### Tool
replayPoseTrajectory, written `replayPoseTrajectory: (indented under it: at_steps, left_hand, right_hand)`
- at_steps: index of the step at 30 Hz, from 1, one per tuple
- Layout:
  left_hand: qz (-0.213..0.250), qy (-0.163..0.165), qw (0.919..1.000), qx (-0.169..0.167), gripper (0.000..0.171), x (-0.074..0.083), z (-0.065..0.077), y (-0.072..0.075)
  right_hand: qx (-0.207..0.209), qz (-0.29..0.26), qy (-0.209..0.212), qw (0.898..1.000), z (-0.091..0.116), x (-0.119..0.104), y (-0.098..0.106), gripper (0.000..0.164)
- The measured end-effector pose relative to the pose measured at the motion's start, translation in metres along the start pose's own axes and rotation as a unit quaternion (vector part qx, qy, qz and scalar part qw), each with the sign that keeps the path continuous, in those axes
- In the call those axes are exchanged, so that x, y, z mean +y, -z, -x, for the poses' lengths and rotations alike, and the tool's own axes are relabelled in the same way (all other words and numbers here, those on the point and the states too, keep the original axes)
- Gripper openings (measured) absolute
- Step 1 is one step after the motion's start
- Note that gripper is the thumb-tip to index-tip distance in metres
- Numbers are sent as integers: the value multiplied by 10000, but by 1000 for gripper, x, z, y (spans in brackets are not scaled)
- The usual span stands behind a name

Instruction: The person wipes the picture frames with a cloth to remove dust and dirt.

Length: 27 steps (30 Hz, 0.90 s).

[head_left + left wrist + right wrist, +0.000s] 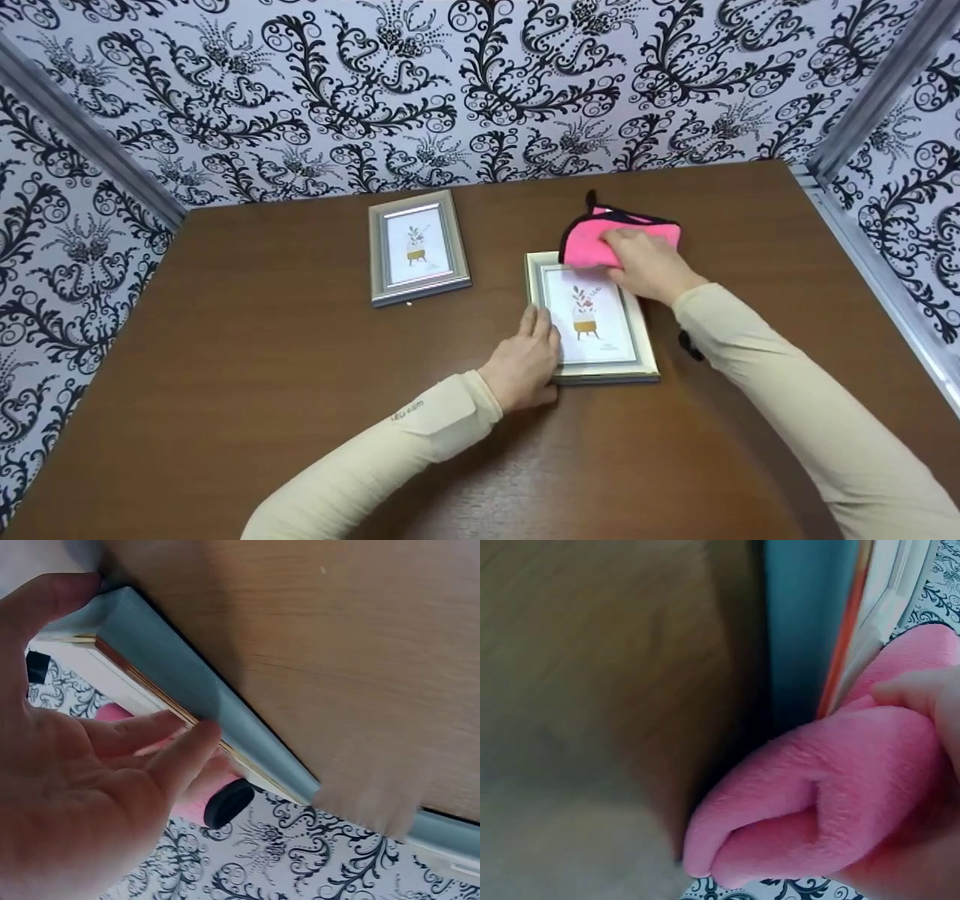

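Observation:
A picture frame (649, 352) with a pale, cream-toned border and a plant print lies flat in front of me. My left hand (523, 367) holds its near left corner; in the left wrist view the thumb is at one side and the fingertips (199, 736) rest along the frame's edge. At the far right corner, my right hand (646, 264) grips a folded pink cloth (585, 244) with black trim against the border. The right wrist view shows the plush cloth (780, 799) bunched under the fingers, overlapping the blue-grey frame side (806, 622).
A second, silver-toned picture frame (459, 259) with a similar print lies farther back on the left. Both frames are on a brown wooden table (300, 375). Patterned wall panels (480, 90) stand behind and at both sides, with metal posts (877, 90) at the corners.

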State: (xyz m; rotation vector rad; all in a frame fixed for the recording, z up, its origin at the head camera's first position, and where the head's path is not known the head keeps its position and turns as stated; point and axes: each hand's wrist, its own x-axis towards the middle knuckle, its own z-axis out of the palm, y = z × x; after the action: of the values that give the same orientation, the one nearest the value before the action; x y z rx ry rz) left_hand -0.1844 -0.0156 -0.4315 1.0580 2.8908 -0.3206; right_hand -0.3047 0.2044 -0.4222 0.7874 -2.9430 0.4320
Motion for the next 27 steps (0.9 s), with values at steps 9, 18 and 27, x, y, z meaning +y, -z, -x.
replayPoseTrajectory:
  at_steps: [9,18,27]
  left_hand:
    - [784,-524,9955,-4,35,-19,-8,7]
    - [777,-717,9941,227,25,-18,-12,10]
    - [759,-537,9953,269,27,-13,-15,9]
  right_hand:
    - [-880,-66,-160,9960,-33,-11,-1,50]
    - [-1260,-34,499,9908,-64,-58,-12,53]
    - [-1418,-510,274,9882,-56,-38,-8,58]
